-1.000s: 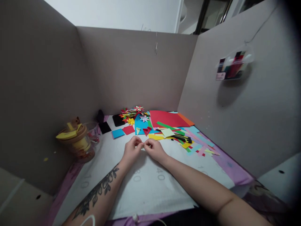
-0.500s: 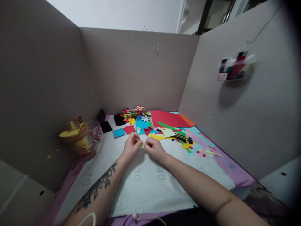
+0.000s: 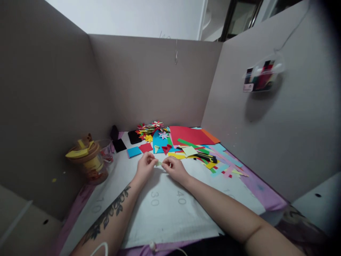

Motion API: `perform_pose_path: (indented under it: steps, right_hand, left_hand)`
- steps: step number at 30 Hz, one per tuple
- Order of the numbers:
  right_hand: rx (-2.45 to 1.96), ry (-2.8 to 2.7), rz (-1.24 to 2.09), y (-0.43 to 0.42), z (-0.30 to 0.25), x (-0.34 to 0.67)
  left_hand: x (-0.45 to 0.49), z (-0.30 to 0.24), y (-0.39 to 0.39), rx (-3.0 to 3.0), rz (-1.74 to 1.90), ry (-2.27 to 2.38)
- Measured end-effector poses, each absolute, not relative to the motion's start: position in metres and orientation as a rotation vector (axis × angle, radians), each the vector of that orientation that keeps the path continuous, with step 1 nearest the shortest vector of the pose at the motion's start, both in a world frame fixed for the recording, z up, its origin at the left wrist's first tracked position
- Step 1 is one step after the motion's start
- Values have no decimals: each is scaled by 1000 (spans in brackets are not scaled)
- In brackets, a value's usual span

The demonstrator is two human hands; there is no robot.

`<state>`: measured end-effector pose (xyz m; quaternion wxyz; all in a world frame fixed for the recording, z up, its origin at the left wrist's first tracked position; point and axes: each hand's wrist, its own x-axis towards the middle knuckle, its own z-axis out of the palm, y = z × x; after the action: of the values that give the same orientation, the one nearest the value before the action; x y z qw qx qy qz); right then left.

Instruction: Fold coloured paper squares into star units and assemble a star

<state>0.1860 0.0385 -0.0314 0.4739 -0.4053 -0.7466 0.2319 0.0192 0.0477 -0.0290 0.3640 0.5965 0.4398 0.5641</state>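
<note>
My left hand (image 3: pixel 144 166) and my right hand (image 3: pixel 174 168) meet over a white mat (image 3: pixel 160 209) with numbers printed on it. Both pinch a small pale green piece of paper (image 3: pixel 159 163) between their fingertips, one hand on each side of it. Just beyond the hands lie cut coloured squares, a blue square (image 3: pixel 133 152) and a red square (image 3: pixel 145 147), and a small red folded piece (image 3: pixel 166 148). A heap of folded paper stars (image 3: pixel 150 128) sits further back.
Large red paper sheet (image 3: pixel 189 135) and coloured strips (image 3: pixel 223 165) spread at the right, with a black-and-yellow cutter (image 3: pixel 206 156) among them. A yellow-lidded jar (image 3: pixel 86 160) stands at the left. Two black objects (image 3: pixel 125 140) lie at the back. Grey partition walls enclose the desk; a clear pouch (image 3: pixel 262 76) hangs on the right one.
The hands have shifted slightly away from me and drawn a little apart, so the pale green paper between the fingertips now shows more clearly.
</note>
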Motion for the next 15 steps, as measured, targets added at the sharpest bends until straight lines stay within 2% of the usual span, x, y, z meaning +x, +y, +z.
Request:
perform_pose_path:
  steps: [15]
  right_hand:
    - [-1075,-1742,655,40,-32,185]
  left_hand:
    - [29,-33,39,1640,1253,1122]
